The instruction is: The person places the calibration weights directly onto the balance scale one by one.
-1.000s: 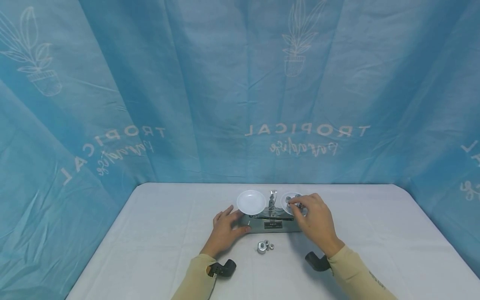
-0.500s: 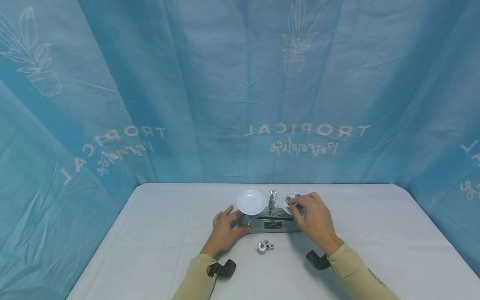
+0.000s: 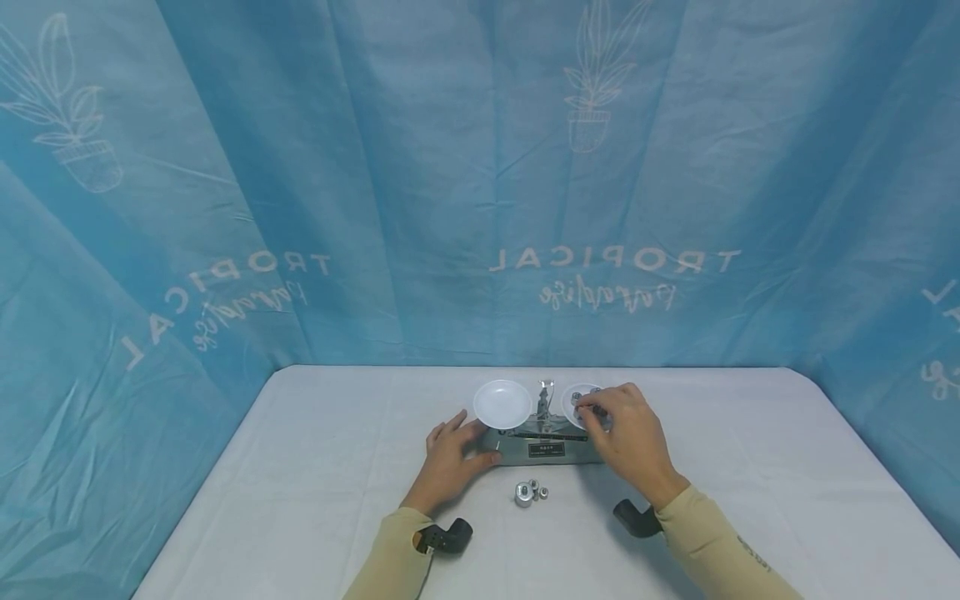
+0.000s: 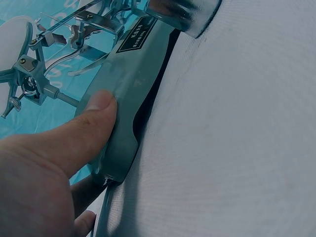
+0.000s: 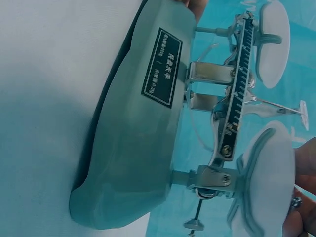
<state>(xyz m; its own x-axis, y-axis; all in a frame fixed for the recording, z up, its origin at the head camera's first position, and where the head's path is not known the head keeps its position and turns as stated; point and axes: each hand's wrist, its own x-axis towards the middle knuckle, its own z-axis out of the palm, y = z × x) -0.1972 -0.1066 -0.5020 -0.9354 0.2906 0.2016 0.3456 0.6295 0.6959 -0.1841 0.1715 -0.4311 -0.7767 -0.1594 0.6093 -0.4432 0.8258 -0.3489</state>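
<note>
A green balance scale (image 3: pixel 517 454) with two white pans stands at the middle back of the table. At its left end my left hand (image 3: pixel 446 467) grips the base; in the left wrist view the thumb (image 4: pixel 101 106) presses on the front face and other fingers reach behind. My right hand (image 3: pixel 637 442) is over the right pan (image 3: pixel 567 408), pinching a small metal weight (image 5: pixel 296 203) between thumb and finger. Other metal weights, such as one weight (image 3: pixel 577 398) near the fingertips, sit on that pan, partly hidden by the hand. The left pan (image 3: pixel 502 404) holds nothing.
In front of the scale, a larger cylindrical weight (image 3: pixel 523 495) and some smaller weights (image 3: pixel 543 493) stand together on the white table (image 3: pixel 315 467). A blue printed curtain (image 3: pixel 450 208) hangs around the back and sides. A dark camera mount (image 3: pixel 450 537) juts from each wrist.
My right wrist has turned very slightly, while its fingers stay over the right pan. The left hand and the scale's base have not moved.
</note>
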